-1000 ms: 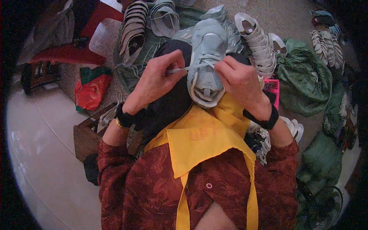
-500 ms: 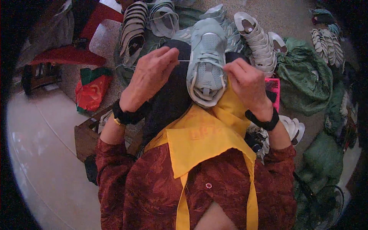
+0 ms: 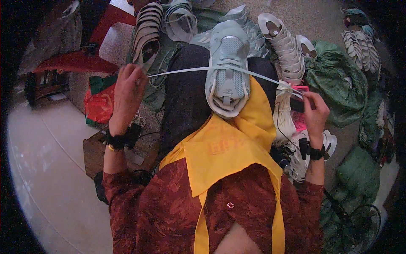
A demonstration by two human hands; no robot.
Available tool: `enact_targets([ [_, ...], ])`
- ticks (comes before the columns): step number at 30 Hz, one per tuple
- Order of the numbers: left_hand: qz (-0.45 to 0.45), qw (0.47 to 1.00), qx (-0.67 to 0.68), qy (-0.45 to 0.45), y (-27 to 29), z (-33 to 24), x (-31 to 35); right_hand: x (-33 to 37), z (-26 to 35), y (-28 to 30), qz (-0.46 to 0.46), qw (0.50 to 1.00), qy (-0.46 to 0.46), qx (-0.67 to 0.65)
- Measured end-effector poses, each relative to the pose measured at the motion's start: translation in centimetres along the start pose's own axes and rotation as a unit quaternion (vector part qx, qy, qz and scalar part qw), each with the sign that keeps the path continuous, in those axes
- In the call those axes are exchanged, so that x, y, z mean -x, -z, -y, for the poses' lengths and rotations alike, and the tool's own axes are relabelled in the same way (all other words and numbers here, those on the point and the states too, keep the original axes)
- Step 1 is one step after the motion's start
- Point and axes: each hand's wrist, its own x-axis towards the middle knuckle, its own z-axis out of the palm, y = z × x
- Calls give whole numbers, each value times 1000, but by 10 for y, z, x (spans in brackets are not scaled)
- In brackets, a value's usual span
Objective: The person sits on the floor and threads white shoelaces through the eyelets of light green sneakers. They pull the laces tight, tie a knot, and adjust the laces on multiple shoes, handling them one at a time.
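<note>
A pale grey-green sneaker upper (image 3: 228, 72) rests on my lap between my knees, its heel opening toward me. A light shoelace (image 3: 186, 70) runs through its eyelets and stretches out to both sides. Far out on the left, my left hand (image 3: 130, 93) pinches one end of the lace. On the right, my right hand (image 3: 314, 111) grips the other end between thumb and fingers, beside a pink basket (image 3: 301, 120). Both stretches of lace look fairly taut. A yellow apron (image 3: 228, 148) covers my lap below the shoe.
Stacked white shoe uppers (image 3: 287, 55) and darker ones (image 3: 146, 31) lie beyond my knees. A bundle of white laces (image 3: 282, 114) hangs by my right knee. At right sits a green sack (image 3: 338, 84); at left, a red bag (image 3: 99, 101) and a wooden box (image 3: 95, 154).
My hands have moved apart, away from the shoe, the left outward left and the right outward right and nearer me. Long lengths of lace now extend from the eyelets.
</note>
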Motion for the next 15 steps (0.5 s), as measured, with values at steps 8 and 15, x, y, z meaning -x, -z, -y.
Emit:
enact_targets([
  [8,10,985,-50,162,24,85,50,48,-105,36,-48,986,-156,31],
  [15,-36,962,39,268,71,204,105,73,-183,44,-58,963,-232,-124],
])
